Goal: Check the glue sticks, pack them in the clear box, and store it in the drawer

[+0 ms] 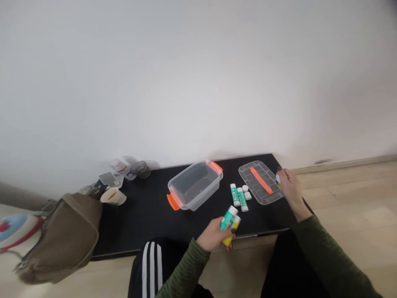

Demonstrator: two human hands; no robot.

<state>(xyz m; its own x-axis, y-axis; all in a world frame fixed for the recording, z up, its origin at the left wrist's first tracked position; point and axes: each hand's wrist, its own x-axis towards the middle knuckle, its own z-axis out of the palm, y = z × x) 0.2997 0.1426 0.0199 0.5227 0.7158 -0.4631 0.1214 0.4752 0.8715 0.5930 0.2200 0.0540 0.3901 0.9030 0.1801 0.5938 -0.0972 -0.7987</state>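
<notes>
Now left hand (211, 235) gripping 2 glue sticks (230, 223), long axes slanted; right hand (290, 188) pinching small stick (278, 180) beside clear lid (260, 182).

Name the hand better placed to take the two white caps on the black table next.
Probably the right hand: it holds only a small yellow-and-white item at the clear lid, which lies beside the white caps. The left hand is filled by two glue sticks.

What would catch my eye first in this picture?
A clear plastic box with orange handles sits mid-way along the black table, with a clear lid bearing an orange strip to its right. Nearest the camera, the left hand grips two tubes, teal and yellow, while the right hand reaches the lid's right edge.
</notes>
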